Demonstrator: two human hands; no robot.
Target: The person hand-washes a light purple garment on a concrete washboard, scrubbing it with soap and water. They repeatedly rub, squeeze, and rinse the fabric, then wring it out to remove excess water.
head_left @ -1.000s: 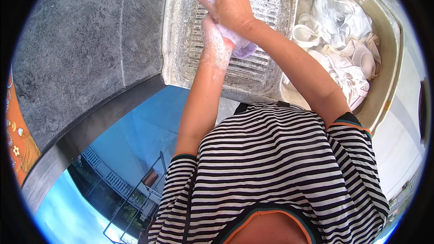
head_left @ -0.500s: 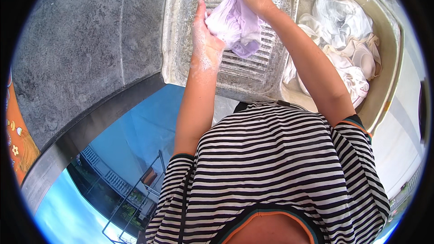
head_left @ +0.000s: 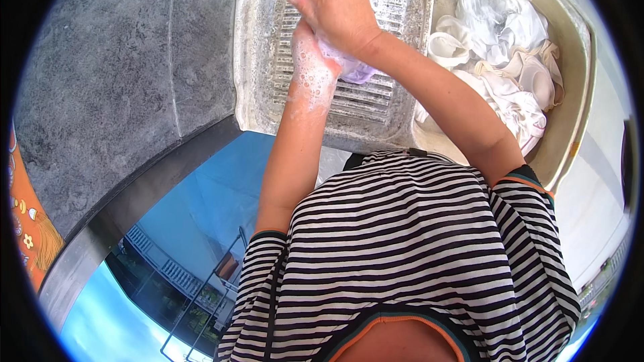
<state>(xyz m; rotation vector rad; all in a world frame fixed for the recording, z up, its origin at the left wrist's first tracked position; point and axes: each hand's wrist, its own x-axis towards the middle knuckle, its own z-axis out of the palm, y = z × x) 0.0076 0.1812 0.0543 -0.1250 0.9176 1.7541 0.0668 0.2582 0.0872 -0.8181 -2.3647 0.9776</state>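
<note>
A wet lilac garment is bunched between my two hands over the ribbed washboard of the sink. My right hand lies on top with its fingers curled, covering most of the fabric. Beneath it, my left hand grips the garment from the left side; its fingers are largely hidden by the right hand. White suds coat the left wrist and palm. Only a small part of the lilac fabric shows, below the right hand.
To the right, a sink basin holds several white and cream garments in a heap. On the left lies a dark grey stone counter. An orange patterned cloth hangs at the far left edge.
My right hand has come down and left over my left hand, and its fingers have curled. The lilac garment, spread out before, is now bunched and mostly covered.
</note>
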